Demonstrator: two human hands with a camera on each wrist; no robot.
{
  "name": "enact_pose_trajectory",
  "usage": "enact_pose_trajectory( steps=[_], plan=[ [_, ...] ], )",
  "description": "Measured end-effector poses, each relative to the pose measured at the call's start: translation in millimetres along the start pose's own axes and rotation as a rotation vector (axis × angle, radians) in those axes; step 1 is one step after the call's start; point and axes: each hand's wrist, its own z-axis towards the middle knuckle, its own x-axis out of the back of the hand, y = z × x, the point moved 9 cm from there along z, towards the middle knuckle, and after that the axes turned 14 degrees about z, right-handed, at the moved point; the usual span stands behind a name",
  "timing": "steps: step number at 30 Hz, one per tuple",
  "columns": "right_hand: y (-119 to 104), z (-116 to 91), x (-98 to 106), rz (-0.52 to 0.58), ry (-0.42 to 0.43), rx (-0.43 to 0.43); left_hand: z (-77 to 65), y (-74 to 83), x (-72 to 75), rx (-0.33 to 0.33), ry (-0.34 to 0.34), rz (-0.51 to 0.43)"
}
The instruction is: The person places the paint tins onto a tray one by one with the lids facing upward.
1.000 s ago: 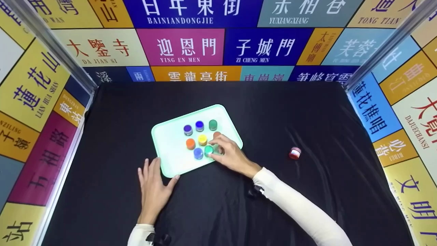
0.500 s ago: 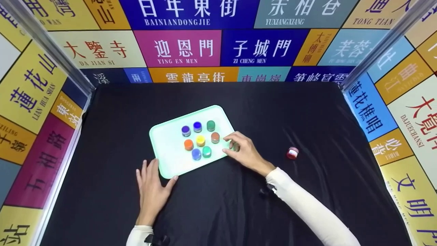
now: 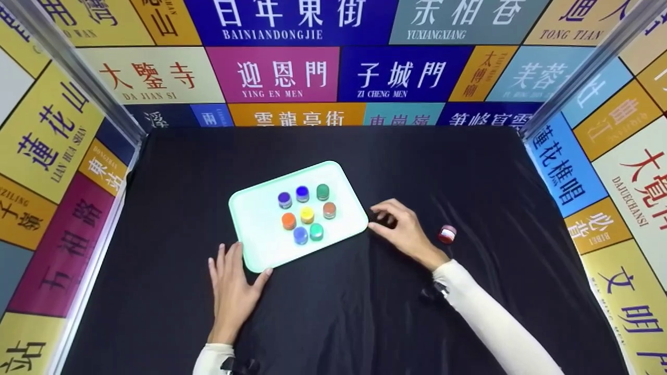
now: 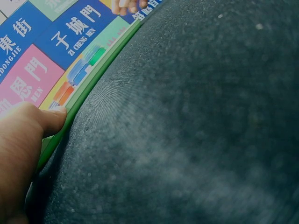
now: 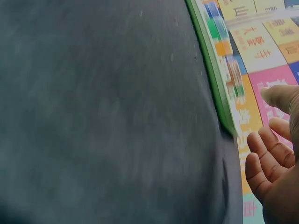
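Observation:
My left hand [image 3: 232, 286] rests at the near-left corner of a pale green tray [image 3: 268, 255], thumb at its front edge and fingers along its left side. In the left wrist view the thumb [image 4: 53, 119] touches the green rim. On the tray stand several small paint jars: purple [image 3: 284, 200], blue [image 3: 302, 194], dark green [image 3: 323, 191], orange [image 3: 288, 221], yellow [image 3: 307, 214], brown [image 3: 329, 210], light blue [image 3: 300, 235] and teal green [image 3: 316, 232]. Just right of the tray hovers my right hand [image 3: 406, 229], fingers loosely bent, holding nothing.
A red paint jar [image 3: 447, 234] lies tipped on the black cloth [image 3: 333, 312], right of my right hand. Panels with large printed characters [image 3: 281, 73] wall in the table at the back and both sides, with metal posts [image 3: 583, 67] in the corners.
My right hand has let go of the teal green jar and moved right, off the tray, towards the red jar. My left hand has stayed at the tray's corner.

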Motion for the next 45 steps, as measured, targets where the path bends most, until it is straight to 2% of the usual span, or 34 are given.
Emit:
enact_pose_trajectory(
  steps=[12,20,27,31,35,45],
  plan=[
    [14.6,-20.7,62.6,-0.067,-0.015,-0.024,0.0,-0.5,-0.6,0.003,-0.006,0.0],
    [16.9,-33.0,96.8,-0.137,0.032,-0.026,-0.5,-1.2,-1.2,0.009,-0.011,0.009],
    [7.4,-47.3,111.0,-0.142,0.088,-0.121,-0.4,-1.1,-2.1,0.009,-0.016,0.004],
    [-2.1,-54.5,116.7,-0.138,0.108,-0.118,0.0,-0.6,-1.7,0.009,-0.016,0.005],
    [-1.3,-61.7,123.4,-0.131,0.125,-0.093,0.2,-0.2,-1.1,0.007,-0.011,0.005],
    [3.5,-75.3,137.0,-0.104,0.141,-0.159,-0.3,0.7,-1.3,0.002,-0.008,-0.003]
  ],
)
